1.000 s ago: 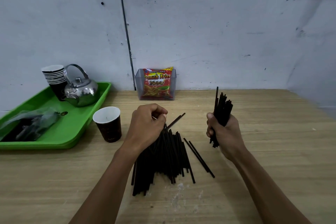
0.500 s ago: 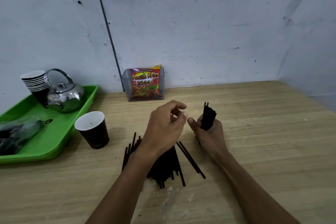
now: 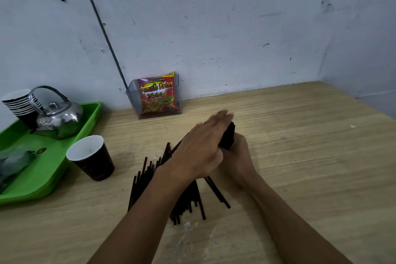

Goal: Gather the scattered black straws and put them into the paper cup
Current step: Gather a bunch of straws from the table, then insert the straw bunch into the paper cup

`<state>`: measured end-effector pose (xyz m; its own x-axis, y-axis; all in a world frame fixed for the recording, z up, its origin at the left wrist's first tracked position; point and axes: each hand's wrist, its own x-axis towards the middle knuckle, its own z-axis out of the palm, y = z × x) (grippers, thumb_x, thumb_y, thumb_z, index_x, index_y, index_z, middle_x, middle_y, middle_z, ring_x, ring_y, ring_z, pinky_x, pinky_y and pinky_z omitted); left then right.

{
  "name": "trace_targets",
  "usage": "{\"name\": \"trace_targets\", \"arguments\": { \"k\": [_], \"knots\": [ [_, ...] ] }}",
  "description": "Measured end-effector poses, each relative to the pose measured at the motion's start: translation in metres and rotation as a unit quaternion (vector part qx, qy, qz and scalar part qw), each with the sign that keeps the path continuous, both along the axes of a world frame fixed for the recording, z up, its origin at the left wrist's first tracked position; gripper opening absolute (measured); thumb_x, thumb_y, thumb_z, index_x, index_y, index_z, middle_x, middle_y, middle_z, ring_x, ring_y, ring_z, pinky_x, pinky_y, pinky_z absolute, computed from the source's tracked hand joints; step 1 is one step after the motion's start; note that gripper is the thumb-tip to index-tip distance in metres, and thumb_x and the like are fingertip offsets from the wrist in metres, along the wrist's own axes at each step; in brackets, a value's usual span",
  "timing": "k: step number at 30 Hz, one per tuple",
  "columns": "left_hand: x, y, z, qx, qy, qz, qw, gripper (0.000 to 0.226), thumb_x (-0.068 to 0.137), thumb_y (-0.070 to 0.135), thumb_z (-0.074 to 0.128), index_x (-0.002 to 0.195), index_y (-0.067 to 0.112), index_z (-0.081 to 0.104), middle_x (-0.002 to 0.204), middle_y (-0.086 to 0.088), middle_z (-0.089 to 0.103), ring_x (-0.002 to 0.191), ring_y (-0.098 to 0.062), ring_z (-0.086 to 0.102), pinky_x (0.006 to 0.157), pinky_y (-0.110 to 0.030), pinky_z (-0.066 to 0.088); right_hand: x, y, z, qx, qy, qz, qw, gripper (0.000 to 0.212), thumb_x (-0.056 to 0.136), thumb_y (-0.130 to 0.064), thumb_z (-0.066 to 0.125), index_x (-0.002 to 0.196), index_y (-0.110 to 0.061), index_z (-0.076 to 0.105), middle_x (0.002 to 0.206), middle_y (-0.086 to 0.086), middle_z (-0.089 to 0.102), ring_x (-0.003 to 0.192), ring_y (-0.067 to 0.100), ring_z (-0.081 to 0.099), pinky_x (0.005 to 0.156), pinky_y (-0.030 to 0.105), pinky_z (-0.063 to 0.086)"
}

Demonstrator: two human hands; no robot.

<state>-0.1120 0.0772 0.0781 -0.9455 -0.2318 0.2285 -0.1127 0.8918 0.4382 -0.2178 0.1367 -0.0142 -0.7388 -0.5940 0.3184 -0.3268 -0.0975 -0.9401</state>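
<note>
My right hand (image 3: pixel 236 156) grips a bundle of thin black plastic straws (image 3: pixel 227 137), flat left hand (image 3: pixel 201 146) pressing it; the white-rimmed dark paper cup (image 3: pixel 91 157) at nine o'clock is empty, with a loose pile of black straws (image 3: pixel 147 178) left to gather.

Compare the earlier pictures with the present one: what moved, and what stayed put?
The left hand left the straw pile and now lies flat against the bundle gripped by the right hand, which sank toward the table. Paper cup and pile stayed.
</note>
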Motion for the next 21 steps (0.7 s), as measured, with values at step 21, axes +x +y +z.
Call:
{"name": "trace_targets", "arguments": {
  "k": [21],
  "knots": [
    [0.095,-0.049,0.016,0.171,0.406,0.168,0.882,0.056,0.071,-0.006,0.044,0.119,0.018,0.058,0.098,0.011,0.071,0.078,-0.011,0.071,0.065,-0.026,0.054,0.013,0.011,0.019,0.000,-0.060,-0.033,0.998,0.043,0.094,-0.038,0.059,0.061,-0.010,0.055,0.055,0.008,0.055,0.053,0.021,0.052,0.060,0.036,0.043]
  ]
}}
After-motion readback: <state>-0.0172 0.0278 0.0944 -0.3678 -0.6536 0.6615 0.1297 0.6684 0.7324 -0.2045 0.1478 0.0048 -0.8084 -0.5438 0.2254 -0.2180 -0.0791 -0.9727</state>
